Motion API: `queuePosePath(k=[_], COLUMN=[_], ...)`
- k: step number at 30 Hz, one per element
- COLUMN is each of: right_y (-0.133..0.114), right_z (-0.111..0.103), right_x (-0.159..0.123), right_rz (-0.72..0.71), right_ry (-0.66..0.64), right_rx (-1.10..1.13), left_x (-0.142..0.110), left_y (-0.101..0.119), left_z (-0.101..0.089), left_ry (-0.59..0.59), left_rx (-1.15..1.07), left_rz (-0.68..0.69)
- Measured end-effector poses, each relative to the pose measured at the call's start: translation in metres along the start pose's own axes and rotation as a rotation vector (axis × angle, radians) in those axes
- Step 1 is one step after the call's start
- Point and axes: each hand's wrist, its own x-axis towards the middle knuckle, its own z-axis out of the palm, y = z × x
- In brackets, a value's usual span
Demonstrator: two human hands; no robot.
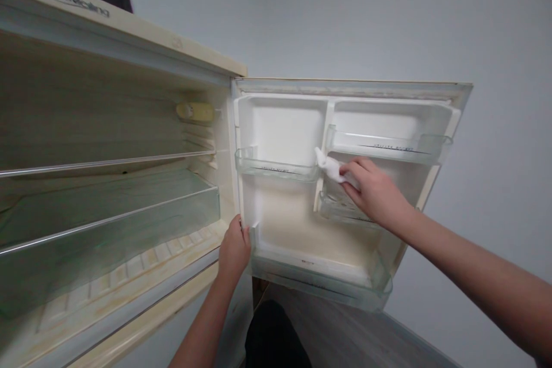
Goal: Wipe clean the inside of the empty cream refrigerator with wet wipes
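A small cream fridge stands open, its door [284, 224] swung out to the right. My right hand [375, 192] is closed on a white cloth [330, 165] and presses it against the inner door panel, between the upper door shelves. My left hand [234, 250] grips the hinge-side edge of the door near its bottom. Clear plastic door shelves sit at upper left [271, 169], upper right [388, 146] and along the bottom [319, 282]; none shows any contents.
The fridge cabinet [107, 184] at left holds a glass shelf [107, 162] and a clear drawer [107, 230], with yellowed stains on its floor. A pale wall is behind, a dark wood floor [345, 333] below. My dark-clothed knee [276, 339] shows at the bottom.
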Motion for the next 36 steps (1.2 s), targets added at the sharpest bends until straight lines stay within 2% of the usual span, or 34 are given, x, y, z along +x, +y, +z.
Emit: queuePosePath(k=[4, 6, 7, 9, 12, 17, 22, 30, 36], right_y=[-0.005, -0.007, -0.008, -0.009, -0.012, -0.018, -0.016, 0.000, -0.011], right_z=[0.003, 0.004, 0.004, 0.005, 0.009, 0.009, -0.008, -0.032, -0.053], right_x=[0.012, 0.018, 0.021, 0.026, 0.031, 0.022, 0.000, -0.040, -0.055], right_rz=[0.436, 0.688, 0.788, 0.891, 0.884, 0.826, 0.755, 0.904, 0.992], right_ry=[-0.210, -0.241, -0.196, -0.028, 0.185, 0.275, 0.350, 0.572, 0.614], right_rx=[0.595, 0.956, 1.115, 1.351, 1.516, 1.552, 1.495, 1.414, 1.303], left_x=[0.000, 0.001, 0.001, 0.002, 0.003, 0.003, 0.003, 0.004, 0.005], left_y=[-0.001, -0.001, -0.002, -0.003, -0.004, -0.005, -0.005, -0.010, -0.012], left_z=[0.000, 0.001, 0.002, 0.002, 0.003, 0.002, 0.002, 0.005, 0.006], left_ry=[-0.010, -0.009, -0.008, -0.001, 0.007, 0.006, 0.006, 0.006, 0.004], left_rx=[-0.014, -0.022, -0.026, -0.031, -0.030, -0.027, -0.019, -0.025, -0.036], left_rz=[-0.013, -0.014, -0.012, -0.007, 0.001, -0.011, -0.008, 0.002, -0.002])
